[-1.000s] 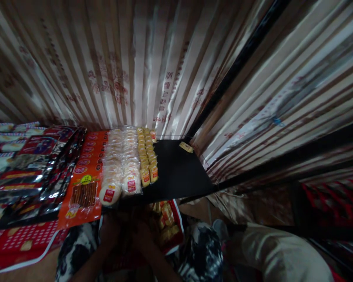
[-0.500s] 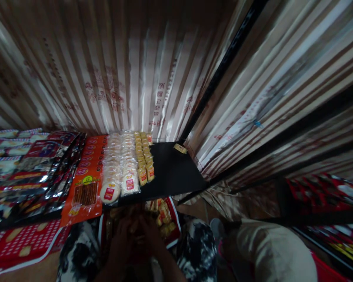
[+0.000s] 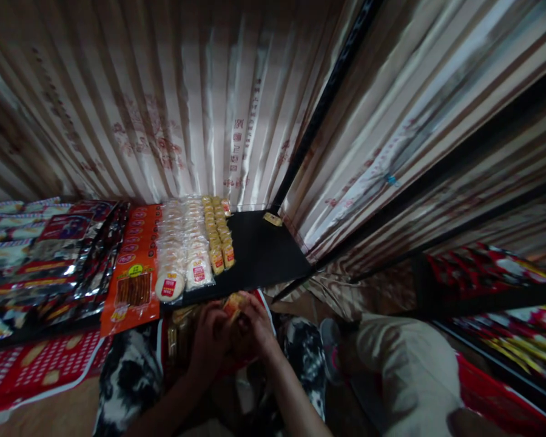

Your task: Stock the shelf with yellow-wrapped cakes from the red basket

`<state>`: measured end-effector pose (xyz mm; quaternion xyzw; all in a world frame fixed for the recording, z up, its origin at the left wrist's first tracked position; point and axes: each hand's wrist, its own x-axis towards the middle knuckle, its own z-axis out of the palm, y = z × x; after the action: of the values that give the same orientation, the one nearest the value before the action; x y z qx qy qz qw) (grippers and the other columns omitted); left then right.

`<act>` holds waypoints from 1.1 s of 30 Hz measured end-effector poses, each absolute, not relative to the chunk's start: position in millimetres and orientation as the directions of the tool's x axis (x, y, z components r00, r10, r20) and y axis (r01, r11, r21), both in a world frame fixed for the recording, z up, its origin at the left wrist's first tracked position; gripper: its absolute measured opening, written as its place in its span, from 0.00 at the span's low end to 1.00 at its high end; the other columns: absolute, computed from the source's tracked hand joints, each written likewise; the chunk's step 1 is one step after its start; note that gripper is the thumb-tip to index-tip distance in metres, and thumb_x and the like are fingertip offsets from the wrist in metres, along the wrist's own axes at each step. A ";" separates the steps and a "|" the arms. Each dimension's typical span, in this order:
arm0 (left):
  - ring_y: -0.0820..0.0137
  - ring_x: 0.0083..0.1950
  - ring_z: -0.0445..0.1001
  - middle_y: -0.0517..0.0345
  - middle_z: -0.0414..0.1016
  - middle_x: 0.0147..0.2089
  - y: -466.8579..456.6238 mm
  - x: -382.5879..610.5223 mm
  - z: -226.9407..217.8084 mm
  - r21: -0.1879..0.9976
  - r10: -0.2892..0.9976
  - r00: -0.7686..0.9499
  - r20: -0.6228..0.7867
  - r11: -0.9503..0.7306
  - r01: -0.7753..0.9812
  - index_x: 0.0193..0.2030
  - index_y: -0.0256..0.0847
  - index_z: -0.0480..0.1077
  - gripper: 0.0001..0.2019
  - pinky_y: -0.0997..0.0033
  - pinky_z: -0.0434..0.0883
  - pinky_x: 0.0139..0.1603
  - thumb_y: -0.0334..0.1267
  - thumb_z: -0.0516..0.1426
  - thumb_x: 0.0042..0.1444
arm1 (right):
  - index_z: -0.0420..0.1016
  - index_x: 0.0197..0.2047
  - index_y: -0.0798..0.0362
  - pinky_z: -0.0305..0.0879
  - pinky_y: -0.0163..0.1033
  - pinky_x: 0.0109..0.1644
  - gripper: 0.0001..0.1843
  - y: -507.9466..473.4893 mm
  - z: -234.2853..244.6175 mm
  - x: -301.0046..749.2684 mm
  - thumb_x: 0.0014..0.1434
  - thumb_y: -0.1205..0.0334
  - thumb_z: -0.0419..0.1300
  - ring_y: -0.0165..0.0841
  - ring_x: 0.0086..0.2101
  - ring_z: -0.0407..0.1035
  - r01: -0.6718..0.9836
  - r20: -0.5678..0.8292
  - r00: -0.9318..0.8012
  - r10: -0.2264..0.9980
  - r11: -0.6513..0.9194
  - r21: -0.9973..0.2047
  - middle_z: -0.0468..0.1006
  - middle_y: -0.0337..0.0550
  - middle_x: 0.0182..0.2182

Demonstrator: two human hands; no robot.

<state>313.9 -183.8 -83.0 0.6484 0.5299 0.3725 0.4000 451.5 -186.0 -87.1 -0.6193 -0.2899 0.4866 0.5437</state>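
Over the red basket between my knees, both my hands hold small yellow-wrapped snack packs. My right hand has its fingers curled round them from the right. From the left, my left hand closes against the same packs; its fingertips are partly hidden. More gold-wrapped packs lie in the basket under my hands. Just beyond, on the black shelf, two rows of the same yellow packs stand beside rows of clear-wrapped round white cakes.
An orange snack bag and dark shiny bags cover the shelf's left. One loose yellow pack lies at the back corner. Another red basket is below left. A person's leg in pale trousers is close on my right, near another stocked shelf.
My hands have risen from deep in the basket to near its far rim, now with yellow packs between them. The camera view has shifted slightly.
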 end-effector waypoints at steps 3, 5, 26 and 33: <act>0.62 0.54 0.68 0.49 0.70 0.50 -174.6 326.4 -77.5 0.917 0.989 0.138 0.058 -0.107 0.383 0.34 0.42 0.68 0.08 0.56 0.64 0.60 0.41 0.50 0.55 | 0.70 0.54 0.52 0.65 0.34 0.31 0.31 -181.4 -76.0 454.2 0.48 0.49 0.64 0.31 0.28 0.70 -0.351 -0.347 0.302 0.888 -0.234 -0.906 0.79 0.41 0.34; 0.63 0.54 0.68 0.49 0.70 0.50 -170.3 333.4 -76.2 0.925 0.986 0.128 0.103 -0.142 0.352 0.35 0.42 0.68 0.08 0.58 0.65 0.59 0.40 0.50 0.55 | 0.67 0.56 0.52 0.65 0.33 0.32 0.34 -178.3 -72.1 456.0 0.47 0.48 0.65 0.30 0.29 0.70 -0.389 -0.321 0.321 0.891 -0.185 -0.902 0.78 0.39 0.33; 0.64 0.68 0.56 0.48 0.60 0.66 -92.2 428.8 -42.6 0.928 0.960 0.269 0.072 -0.163 0.335 0.59 0.38 0.64 0.21 0.57 0.56 0.69 0.37 0.46 0.61 | 0.73 0.44 0.53 0.69 0.37 0.42 0.25 -91.4 -66.3 524.1 0.41 0.53 0.69 0.33 0.37 0.73 -0.288 -0.164 0.565 0.809 0.007 -0.958 0.79 0.43 0.36; 0.62 0.66 0.61 0.47 0.64 0.64 -30.9 464.9 -41.4 0.964 0.965 0.235 -0.117 0.054 0.259 0.62 0.35 0.61 0.23 0.58 0.57 0.68 0.38 0.44 0.63 | 0.73 0.44 0.55 0.69 0.38 0.37 0.24 -19.6 -76.6 536.7 0.43 0.55 0.64 0.33 0.31 0.72 -0.167 -0.057 0.523 0.851 0.036 -0.985 0.79 0.42 0.32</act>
<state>464.9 -30.9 -41.4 0.5955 0.5137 0.3444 0.5128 536.7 -19.6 -76.6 -0.5757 -0.2969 0.3880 0.6556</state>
